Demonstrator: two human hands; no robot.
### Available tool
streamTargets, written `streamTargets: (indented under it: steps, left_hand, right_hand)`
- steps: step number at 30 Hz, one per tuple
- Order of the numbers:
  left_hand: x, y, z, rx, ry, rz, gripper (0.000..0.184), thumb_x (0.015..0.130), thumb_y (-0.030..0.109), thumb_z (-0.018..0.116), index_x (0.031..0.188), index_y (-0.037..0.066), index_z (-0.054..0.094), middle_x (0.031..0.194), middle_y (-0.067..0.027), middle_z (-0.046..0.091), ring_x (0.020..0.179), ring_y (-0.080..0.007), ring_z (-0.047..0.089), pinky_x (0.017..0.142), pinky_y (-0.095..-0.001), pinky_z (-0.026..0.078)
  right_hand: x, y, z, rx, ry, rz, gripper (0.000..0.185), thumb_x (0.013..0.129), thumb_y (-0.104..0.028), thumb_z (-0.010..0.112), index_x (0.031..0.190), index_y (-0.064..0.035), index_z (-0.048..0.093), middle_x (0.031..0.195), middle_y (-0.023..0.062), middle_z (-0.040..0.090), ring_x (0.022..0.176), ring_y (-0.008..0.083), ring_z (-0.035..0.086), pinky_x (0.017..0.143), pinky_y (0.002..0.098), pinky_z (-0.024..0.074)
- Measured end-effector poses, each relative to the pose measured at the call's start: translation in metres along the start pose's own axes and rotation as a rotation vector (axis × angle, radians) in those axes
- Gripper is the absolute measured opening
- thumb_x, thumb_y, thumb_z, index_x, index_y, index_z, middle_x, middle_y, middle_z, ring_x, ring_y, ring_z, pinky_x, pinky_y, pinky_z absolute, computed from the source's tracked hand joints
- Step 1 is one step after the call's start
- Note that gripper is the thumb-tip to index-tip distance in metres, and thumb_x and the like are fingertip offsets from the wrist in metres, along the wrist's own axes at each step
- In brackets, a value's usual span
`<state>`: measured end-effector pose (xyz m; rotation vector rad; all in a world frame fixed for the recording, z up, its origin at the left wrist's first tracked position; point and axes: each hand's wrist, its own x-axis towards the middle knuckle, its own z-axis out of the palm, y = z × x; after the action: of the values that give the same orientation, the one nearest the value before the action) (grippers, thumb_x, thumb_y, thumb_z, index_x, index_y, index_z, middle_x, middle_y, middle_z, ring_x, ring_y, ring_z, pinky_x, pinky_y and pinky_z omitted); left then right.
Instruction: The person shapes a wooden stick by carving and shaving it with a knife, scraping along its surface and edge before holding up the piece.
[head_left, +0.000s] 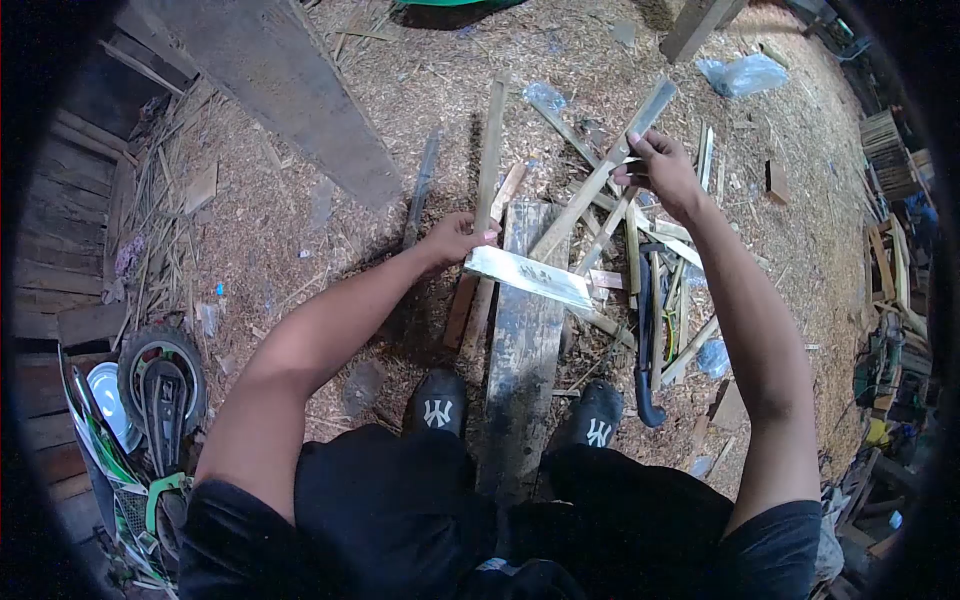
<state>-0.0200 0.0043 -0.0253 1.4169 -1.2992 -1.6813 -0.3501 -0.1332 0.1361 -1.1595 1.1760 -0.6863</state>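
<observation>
My left hand (455,243) is closed at the lower end of an upright wooden strip (491,140), right by the left end of a white-faced board (530,277). Whether the strip and the board are joined there, I cannot tell. The white-faced board lies slantwise above a worn wooden bench plank (525,350) between my feet. Farther right, my right hand (660,175) pinches a long diagonal wooden strip (575,208) near its upper part. That strip's lower end comes down behind the white-faced board, over the bench plank.
Several loose strips lie right of the bench, beside a dark tool with a curved black handle (648,390). A wide plank (300,100) slants in at upper left. Wood shavings cover the ground. Plastic bags (745,75) lie at upper right, a wheel (160,375) at lower left.
</observation>
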Motion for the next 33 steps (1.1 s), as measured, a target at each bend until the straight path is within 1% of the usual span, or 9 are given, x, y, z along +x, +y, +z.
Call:
streamTargets:
  steps: [2, 11, 14, 15, 16, 20, 25, 29, 33]
  left_hand:
    - [-0.006, 0.007, 0.004, -0.123, 0.053, -0.100, 0.029, 0.099, 0.019, 0.070, 0.122, 0.001, 0.067, 0.106, -0.0115, 0.075, 0.100, -0.0183, 0.072, 0.088, -0.0321, 0.058]
    - [-0.002, 0.004, -0.008, -0.230, -0.020, -0.091, 0.030, 0.100, 0.017, 0.067, 0.127, 0.003, 0.064, 0.106, -0.0132, 0.075, 0.099, -0.0194, 0.072, 0.087, -0.0341, 0.059]
    - [0.001, 0.027, -0.011, -0.330, 0.126, -0.144, 0.039, 0.098, 0.020, 0.069, 0.133, 0.004, 0.061, 0.108, -0.0159, 0.074, 0.094, -0.0221, 0.073, 0.084, -0.0376, 0.063]
    - [-0.003, 0.056, -0.007, -0.220, 0.214, -0.143, 0.031, 0.098, 0.012, 0.068, 0.127, 0.003, 0.062, 0.103, -0.0155, 0.074, 0.092, -0.0221, 0.074, 0.082, -0.0350, 0.063]
    - [0.009, 0.043, -0.015, -0.317, 0.217, -0.095, 0.030, 0.098, 0.013, 0.068, 0.126, 0.003, 0.062, 0.103, -0.0151, 0.074, 0.091, -0.0218, 0.074, 0.080, -0.0348, 0.062]
    - [0.040, 0.019, -0.051, -0.371, 0.235, 0.035, 0.029, 0.100, 0.016, 0.068, 0.125, 0.004, 0.062, 0.102, -0.0135, 0.074, 0.088, -0.0199, 0.073, 0.075, -0.0333, 0.060]
    - [0.038, 0.021, -0.061, -0.159, 0.274, -0.053, 0.034, 0.102, 0.021, 0.065, 0.130, 0.002, 0.060, 0.102, -0.0092, 0.075, 0.088, -0.0154, 0.070, 0.079, -0.0310, 0.056]
    - [0.034, 0.022, -0.059, -0.230, 0.234, -0.114, 0.038, 0.104, 0.022, 0.062, 0.136, 0.005, 0.056, 0.103, -0.0065, 0.073, 0.089, -0.0141, 0.069, 0.078, -0.0306, 0.057]
    - [0.034, 0.021, -0.066, -0.363, 0.164, -0.197, 0.041, 0.104, 0.018, 0.059, 0.144, 0.008, 0.052, 0.106, -0.0057, 0.071, 0.088, -0.0147, 0.068, 0.077, -0.0298, 0.058]
  right_hand:
    - [-0.001, -0.006, -0.008, 0.008, 0.067, -0.084, 0.032, 0.108, -0.025, 0.053, 0.117, 0.0051, 0.060, 0.098, 0.0161, 0.069, 0.076, 0.0224, 0.071, 0.069, 0.0339, 0.0634]
    - [-0.042, -0.058, -0.082, 0.021, 0.307, -0.110, 0.029, 0.109, -0.026, 0.051, 0.117, 0.0011, 0.058, 0.093, 0.0104, 0.066, 0.073, 0.0183, 0.067, 0.070, 0.0315, 0.0604]
    - [-0.055, -0.056, -0.110, 0.015, 0.362, -0.076, 0.029, 0.109, -0.026, 0.051, 0.118, 0.0005, 0.058, 0.094, 0.0094, 0.066, 0.071, 0.0162, 0.065, 0.068, 0.0295, 0.0591]
    - [-0.062, -0.052, -0.117, -0.018, 0.354, -0.069, 0.029, 0.109, -0.026, 0.051, 0.117, 0.0000, 0.058, 0.093, 0.0085, 0.066, 0.070, 0.0150, 0.064, 0.066, 0.0285, 0.0577]
    - [-0.070, -0.047, -0.121, -0.048, 0.349, -0.065, 0.028, 0.109, -0.026, 0.050, 0.116, -0.0005, 0.059, 0.093, 0.0075, 0.065, 0.069, 0.0138, 0.062, 0.063, 0.0274, 0.0564]
    - [-0.066, 0.027, -0.121, 0.142, 0.460, -0.088, 0.028, 0.108, -0.030, 0.053, 0.112, -0.0036, 0.060, 0.086, 0.0052, 0.062, 0.063, 0.0124, 0.058, 0.052, 0.0270, 0.0504]
    - [-0.056, 0.122, -0.080, 0.305, 0.451, 0.021, 0.028, 0.107, -0.029, 0.054, 0.109, -0.0017, 0.060, 0.079, 0.0059, 0.062, 0.059, 0.0120, 0.057, 0.049, 0.0260, 0.0514]
    - [-0.039, 0.146, -0.052, 0.315, 0.402, 0.088, 0.025, 0.108, -0.028, 0.054, 0.104, -0.0041, 0.062, 0.067, 0.0004, 0.052, 0.051, 0.0100, 0.052, 0.047, 0.0241, 0.0498]
    - [-0.025, 0.162, -0.038, 0.424, 0.323, 0.051, 0.026, 0.106, -0.032, 0.058, 0.098, -0.0081, 0.060, 0.069, -0.0028, 0.047, 0.056, 0.0072, 0.044, 0.049, 0.0224, 0.0418]
